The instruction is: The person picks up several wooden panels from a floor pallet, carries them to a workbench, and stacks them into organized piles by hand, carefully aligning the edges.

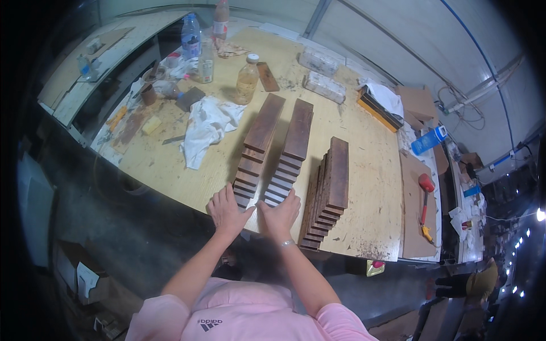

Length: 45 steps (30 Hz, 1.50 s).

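Note:
Two stepped stacks of dark brown wooden boards stand side by side on the table: a left stack [264,126] and a middle stack [298,133]. My left hand [227,213] spans the near end of the left stack, fingers on its outer side and thumb on the inner side. Around the near end of the middle stack, my right hand [280,217] is placed likewise, its thumb close to the left one. A third stack [338,176] of similar boards leans in steps just right of my right hand, untouched.
On the tabletop [369,193] lie a white cloth [207,128] and a capped bottle of yellowish liquid [247,79]. Two wrapped blocks [324,87] rest at the back. At right are a red-handled tool [425,207] on cardboard and a blue bottle [429,140]. Another person [480,282] is far right.

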Tool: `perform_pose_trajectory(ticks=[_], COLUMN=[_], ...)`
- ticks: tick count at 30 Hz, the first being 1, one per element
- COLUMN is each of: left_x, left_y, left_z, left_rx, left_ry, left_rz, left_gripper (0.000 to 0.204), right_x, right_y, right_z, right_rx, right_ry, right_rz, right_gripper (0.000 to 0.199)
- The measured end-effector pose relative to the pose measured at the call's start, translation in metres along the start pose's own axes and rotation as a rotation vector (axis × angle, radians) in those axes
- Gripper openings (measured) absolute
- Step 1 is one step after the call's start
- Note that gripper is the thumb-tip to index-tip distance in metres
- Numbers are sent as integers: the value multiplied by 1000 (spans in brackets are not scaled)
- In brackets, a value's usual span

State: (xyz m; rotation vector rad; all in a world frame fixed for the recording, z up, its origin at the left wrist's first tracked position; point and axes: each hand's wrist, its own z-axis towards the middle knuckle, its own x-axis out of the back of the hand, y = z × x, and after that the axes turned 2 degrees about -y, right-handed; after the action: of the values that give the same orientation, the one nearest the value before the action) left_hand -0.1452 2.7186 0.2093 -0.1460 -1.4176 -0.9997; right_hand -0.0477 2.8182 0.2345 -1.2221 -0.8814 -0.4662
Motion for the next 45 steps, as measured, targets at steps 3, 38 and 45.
perform_pose_trajectory(ticks=[3,38,45], left_x=[-4,37,66], left_y=[4,-19,-9], left_z=[7,-68,-65], left_rx=[41,-45,-117], left_ry=[-15,-167,-130], left_rz=[-10,-84,-132], left_gripper=[86,85,73], right_x=[-7,16,31], right_y=[0,31,21], right_z=[0,-89,-86], right_rx=[-1,62,59], right_ry=[57,-13,-32], right_rz=[21,87,14], right_gripper=[77,86,87])
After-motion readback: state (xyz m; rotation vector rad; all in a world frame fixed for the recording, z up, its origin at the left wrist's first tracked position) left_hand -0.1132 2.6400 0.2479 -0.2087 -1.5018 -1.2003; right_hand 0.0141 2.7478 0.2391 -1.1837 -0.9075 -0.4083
